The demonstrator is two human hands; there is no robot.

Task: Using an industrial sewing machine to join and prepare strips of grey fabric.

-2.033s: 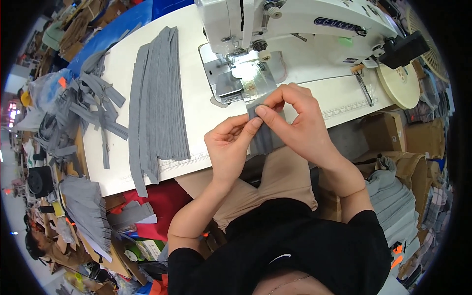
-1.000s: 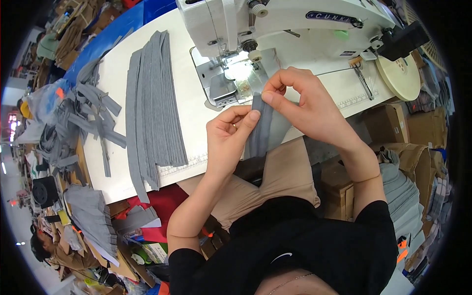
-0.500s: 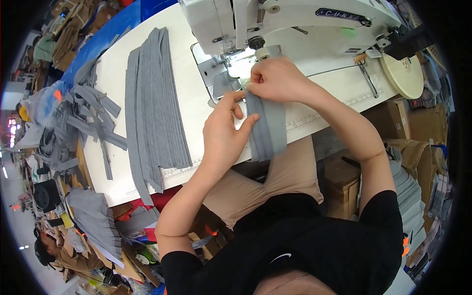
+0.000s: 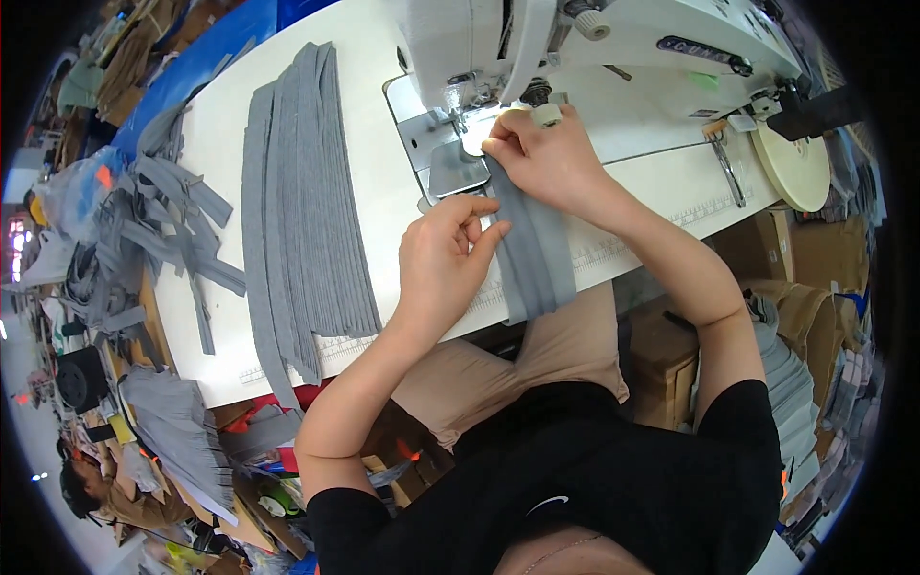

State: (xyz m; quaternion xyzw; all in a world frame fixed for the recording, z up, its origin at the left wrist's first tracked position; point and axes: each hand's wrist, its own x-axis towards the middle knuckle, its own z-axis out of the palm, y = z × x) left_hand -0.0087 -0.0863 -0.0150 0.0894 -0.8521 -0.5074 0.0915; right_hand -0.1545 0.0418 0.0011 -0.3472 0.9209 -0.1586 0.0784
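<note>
Beneath the head of a white sewing machine, a grey fabric strip with a darker band along it runs toward me over the table edge onto my lap. My right hand lies on the strip's far end close to the lit needle area, thumb and forefinger pinched together on the cloth. At the strip's left edge is my left hand, its fingers curled and its thumb and forefinger tips slightly apart, touching the cloth's edge. The cloth under my right palm is hidden.
A neat stack of grey strips lies on the white table to the left. Beyond it is a loose heap of grey strips. Thread snips and a cream disc are at the right. Cardboard boxes stand below.
My left thumb and forefinger tips have come closer together, lower along the strip's edge. My right hand stays pinched on the cloth by the needle area. The whole view has shifted slightly.
</note>
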